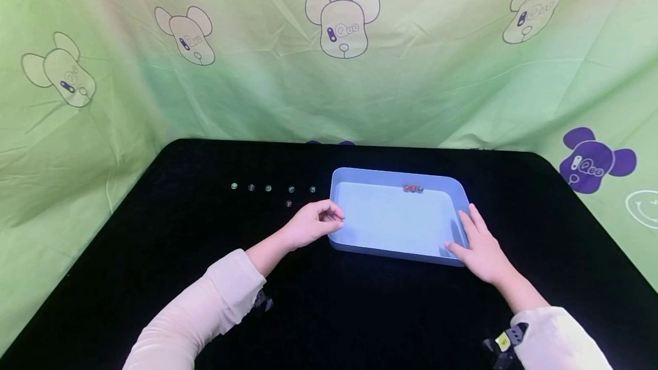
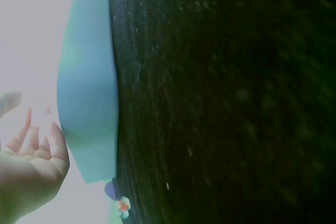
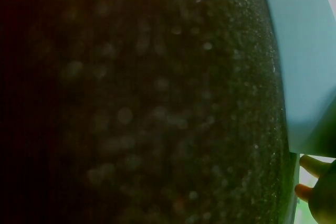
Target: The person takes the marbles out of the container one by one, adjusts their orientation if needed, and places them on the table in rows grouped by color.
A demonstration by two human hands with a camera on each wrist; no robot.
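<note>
A shallow blue tray (image 1: 390, 216) lies on the black-covered table. Over its left rim reaches my left hand (image 1: 315, 222), fingers bent and thumb apart from them; no object shows between them in the left wrist view. My right hand (image 1: 483, 253) rests spread on the tray's right rim, thumb reaching inside. Inside, along the back wall, three small round shiny pieces (image 1: 413, 188) sit side by side, reddish and dark. To the left of the tray a row of several similar pieces (image 1: 268, 188) lies on the cloth, greenish and dark. One reddish piece (image 1: 288, 203) lies nearer me.
The black cloth (image 1: 360, 313) covers the whole tabletop. Behind and at both sides hangs a green curtain (image 1: 257, 90) printed with mouse-like heads. Dark wrist devices sit at both sleeves, the right one (image 1: 506, 341) with a yellow label.
</note>
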